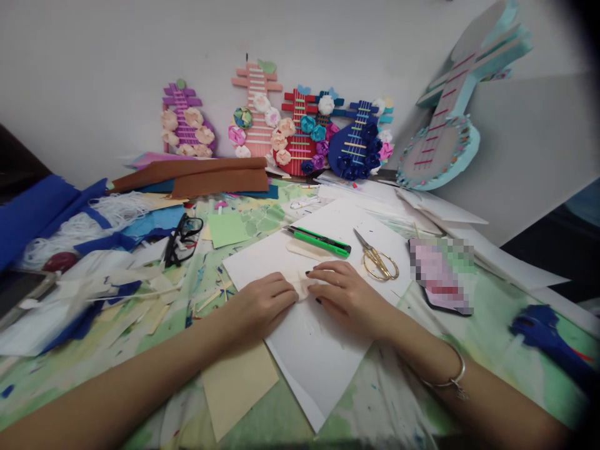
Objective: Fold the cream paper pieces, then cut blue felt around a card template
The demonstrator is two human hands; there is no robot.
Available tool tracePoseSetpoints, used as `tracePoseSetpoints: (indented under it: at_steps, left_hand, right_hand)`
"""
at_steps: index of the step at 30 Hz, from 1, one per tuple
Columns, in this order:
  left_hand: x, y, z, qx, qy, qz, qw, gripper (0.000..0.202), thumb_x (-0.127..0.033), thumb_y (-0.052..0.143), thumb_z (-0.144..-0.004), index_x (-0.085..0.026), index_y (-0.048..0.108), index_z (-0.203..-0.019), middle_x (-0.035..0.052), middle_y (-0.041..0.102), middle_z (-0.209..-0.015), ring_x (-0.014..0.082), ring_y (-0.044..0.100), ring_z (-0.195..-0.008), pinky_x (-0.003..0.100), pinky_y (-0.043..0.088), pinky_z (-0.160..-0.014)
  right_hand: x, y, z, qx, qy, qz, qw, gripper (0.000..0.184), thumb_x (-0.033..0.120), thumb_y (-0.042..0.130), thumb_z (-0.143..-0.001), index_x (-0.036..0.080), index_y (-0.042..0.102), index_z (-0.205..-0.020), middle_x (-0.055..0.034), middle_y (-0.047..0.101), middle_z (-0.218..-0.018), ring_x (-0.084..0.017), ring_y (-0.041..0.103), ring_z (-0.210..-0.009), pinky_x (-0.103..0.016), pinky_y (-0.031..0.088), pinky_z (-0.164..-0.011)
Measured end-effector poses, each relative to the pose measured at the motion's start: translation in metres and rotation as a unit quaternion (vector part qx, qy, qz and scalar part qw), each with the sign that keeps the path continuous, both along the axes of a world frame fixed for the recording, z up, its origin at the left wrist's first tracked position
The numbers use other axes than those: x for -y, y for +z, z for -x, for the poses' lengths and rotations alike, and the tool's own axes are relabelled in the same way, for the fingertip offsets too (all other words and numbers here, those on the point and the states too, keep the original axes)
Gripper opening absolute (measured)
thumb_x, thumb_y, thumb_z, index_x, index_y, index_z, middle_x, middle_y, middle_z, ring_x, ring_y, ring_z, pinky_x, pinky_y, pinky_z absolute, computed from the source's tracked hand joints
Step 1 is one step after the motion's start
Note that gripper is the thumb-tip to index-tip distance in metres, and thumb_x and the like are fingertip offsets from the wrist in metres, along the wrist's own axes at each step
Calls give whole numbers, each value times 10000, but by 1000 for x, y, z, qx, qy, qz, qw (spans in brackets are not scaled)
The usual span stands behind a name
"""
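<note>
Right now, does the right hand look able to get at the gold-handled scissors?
Probably yes: the gold-handled scissors lie on the white sheet just beyond the right hand, nothing covers them, and the green utility knife sits off to their left. The hand, though, is at a small cream piece.

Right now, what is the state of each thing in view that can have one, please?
Left hand: fingers bent, at cream paper piece
Right hand: fingers bent, at that piece
Green utility knife: lying flat, blade unclear
Gold-handled scissors: lying, blades look closed
Black eyeglasses: set down, temples unclear
Phone: lying flat, display blurred
Red lute model: upright
Largest lute model: tilted
</note>
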State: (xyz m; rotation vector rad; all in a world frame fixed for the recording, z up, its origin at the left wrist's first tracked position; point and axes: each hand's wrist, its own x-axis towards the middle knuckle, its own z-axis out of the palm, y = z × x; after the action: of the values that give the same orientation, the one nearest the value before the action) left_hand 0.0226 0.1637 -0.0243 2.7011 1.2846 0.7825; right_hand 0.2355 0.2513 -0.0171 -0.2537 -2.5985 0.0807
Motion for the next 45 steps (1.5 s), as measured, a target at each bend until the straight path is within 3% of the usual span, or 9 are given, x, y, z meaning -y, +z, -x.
tracePoseSetpoints:
  at_steps: [6,9,13,19,26,29,31,36,45]
  left_hand:
    - [0,3,-7,245,76,194,947,95,-129,519,-844,-158,566,-922,28,650,-851,124,612,-735,234,501,-669]
    - [-3,11,3,198,55,181,962,118,-167,593,-801,-166,589,-919,39,638,-904,158,593,-839,282,486,-770]
    - [-5,21,19,89,-44,200,975,423,-199,708,-710,-197,555,-1104,82,561,-1146,236,486,-1119,381,404,-977]
    - [-3,20,19,85,-41,206,974,295,-188,655,-778,-195,586,-1065,87,530,-1135,209,509,-1078,343,412,-959]
    - [1,7,7,68,-15,96,993,182,-96,509,-849,-160,596,-995,87,585,-999,183,539,-953,301,454,-841]
    - [3,0,3,57,22,39,997,178,-88,445,-888,-154,601,-945,78,596,-915,174,540,-878,286,458,-776]
    - [4,-3,0,52,30,23,998,204,-66,443,-878,-152,592,-987,81,590,-926,177,536,-889,288,459,-789]
    - [7,-3,-7,36,19,25,999,192,-27,459,-817,-143,578,-912,76,561,-887,178,510,-847,276,446,-751]
    - [0,13,2,110,-65,103,986,178,-19,527,-761,-171,615,-788,64,592,-844,182,508,-877,293,432,-806]
  right_hand:
    - [8,-4,9,6,14,34,999,148,168,550,-865,161,654,-970,-87,666,-1121,-236,525,-1119,-424,454,-928]
    - [4,-6,9,-9,12,38,999,145,157,521,-888,167,666,-883,-78,690,-1064,-235,551,-1075,-429,466,-898]
    - [-2,-7,7,-11,11,52,999,159,147,505,-902,167,663,-907,-76,698,-1047,-237,560,-1066,-440,473,-892]
    - [-7,-11,5,-64,2,126,990,166,108,477,-895,188,622,-883,-83,680,-1033,-215,559,-1050,-423,500,-881]
    - [-8,-10,4,-86,-12,179,980,191,86,429,-891,196,584,-902,-93,649,-1050,-213,541,-1078,-437,481,-902]
    - [-3,-4,3,-40,32,153,987,195,214,554,-867,198,565,-1061,-105,618,-1166,-252,474,-1187,-498,388,-996]
    - [0,-2,4,-8,57,132,990,397,355,675,-791,196,547,-1131,-111,605,-1205,-277,457,-1205,-507,359,-1009]
    - [1,-5,8,-36,64,70,995,77,169,553,-876,200,608,-920,-47,701,-960,-208,582,-1026,-441,386,-941]
    - [-10,-1,-1,-10,65,108,992,169,105,499,-886,203,631,-844,-21,729,-885,-128,685,-854,-438,313,-1074]
